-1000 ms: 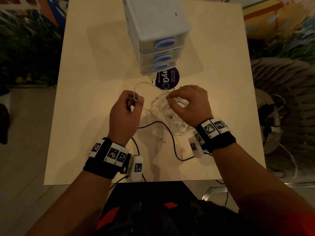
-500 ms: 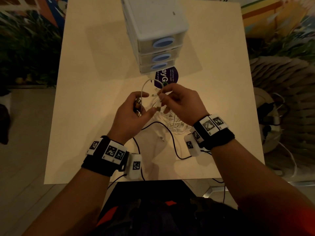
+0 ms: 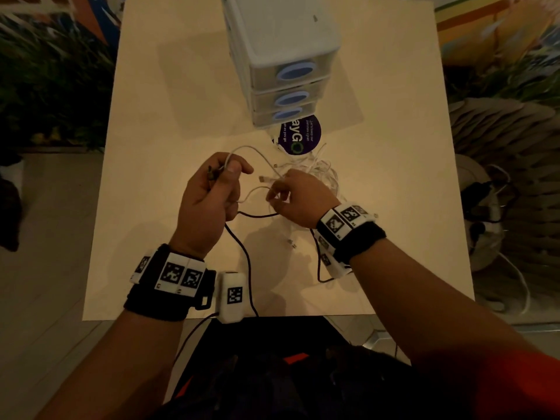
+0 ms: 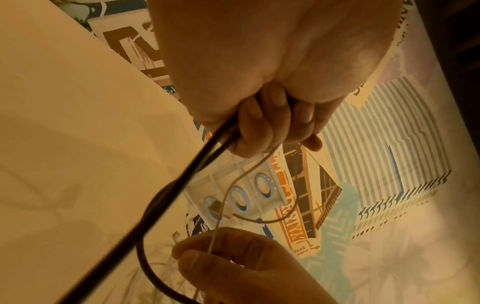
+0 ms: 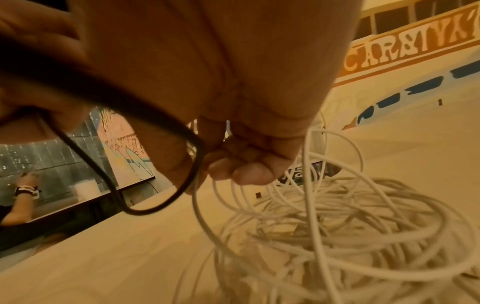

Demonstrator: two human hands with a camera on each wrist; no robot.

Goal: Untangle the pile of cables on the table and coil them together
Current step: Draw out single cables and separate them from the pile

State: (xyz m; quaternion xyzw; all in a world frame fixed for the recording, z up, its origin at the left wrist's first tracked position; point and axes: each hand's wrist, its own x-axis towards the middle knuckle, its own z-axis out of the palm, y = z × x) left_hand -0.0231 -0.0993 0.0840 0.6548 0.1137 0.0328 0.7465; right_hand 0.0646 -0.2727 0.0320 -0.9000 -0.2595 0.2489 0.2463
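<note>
A tangle of white cables (image 3: 322, 174) lies on the beige table (image 3: 169, 207), just beyond my right hand (image 3: 277, 192). That hand pinches a white cable strand near its connector (image 3: 262, 178); in the right wrist view its fingers (image 5: 246, 168) curl over the white cable pile (image 5: 350, 226). My left hand (image 3: 227, 174) grips a white cable loop together with a black cable (image 3: 242, 253) that trails toward the table's near edge. The left wrist view shows the left hand's fingers (image 4: 262, 123) curled round the black cable (image 4: 182, 174) and a thin white strand (image 4: 228, 185).
A white three-drawer unit (image 3: 288, 56) with blue handles stands at the table's back centre. A round purple sticker (image 3: 303, 134) lies in front of it. A loose white connector (image 3: 291, 244) lies between my wrists. Woven furniture and more cables sit off the table's right side.
My hands have drawn apart. The right hand moved right and toward me with a white strand, and a slack white loop now hangs between the hands. The left hand keeps its hold.
</note>
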